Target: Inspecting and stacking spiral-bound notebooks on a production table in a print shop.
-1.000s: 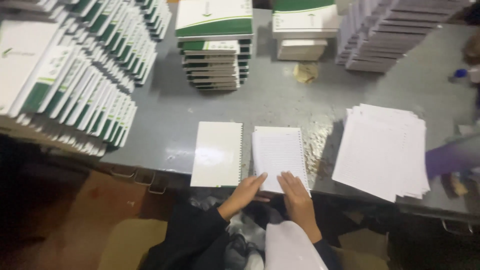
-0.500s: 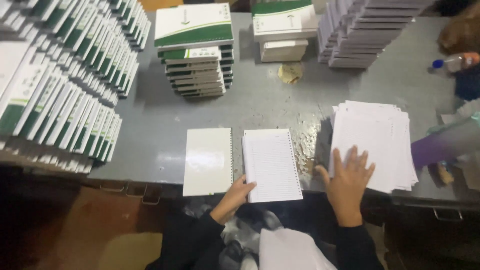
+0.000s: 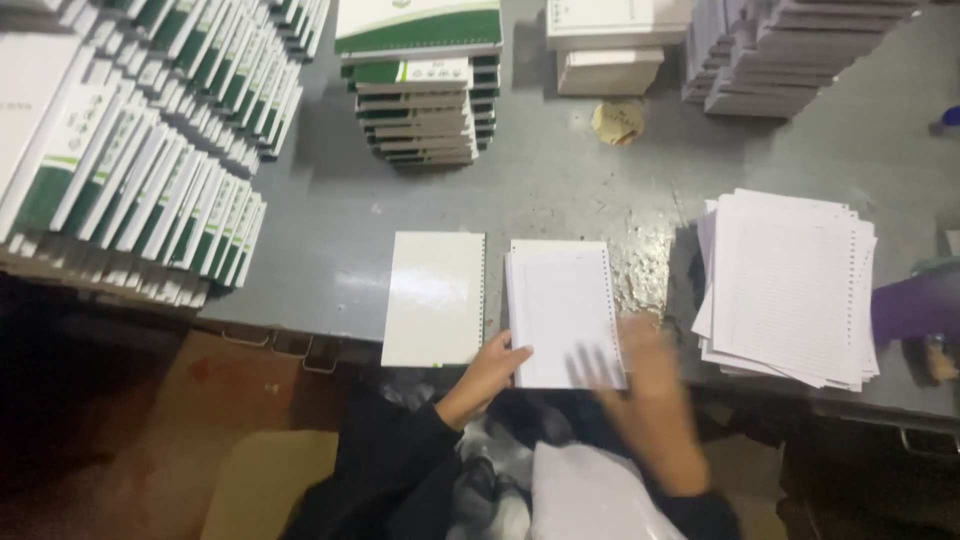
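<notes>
Left hand [image 3: 497,362] rested with its fingers curled lightly on the lower left corner of the ruled paper pad [image 3: 563,312], which lay flat near the front edge of the grey bench [image 3: 560,180]. Right hand [image 3: 640,375] was spread wide and hovered at the pad's lower right corner, so blurred that contact with the paper could not be judged. Just beside the pad on its left lay a plain white cover [image 3: 434,298], a thin gap between them, both close to the bench lip. Bare bench surface stretched behind them up to a stack of green-and-white notebooks [image 3: 420,85]. To the right, a loose pile of ruled sheets [image 3: 790,285] sat near, its lower edge at the bench's rim. Rows of overlapping notebooks [image 3: 150,150] filled the left side, cut off by the frame. A purple sleeve [image 3: 915,308] entered at the right edge, its owner out of sight. Paper stacks [image 3: 780,50] at the top were cropped.
</notes>
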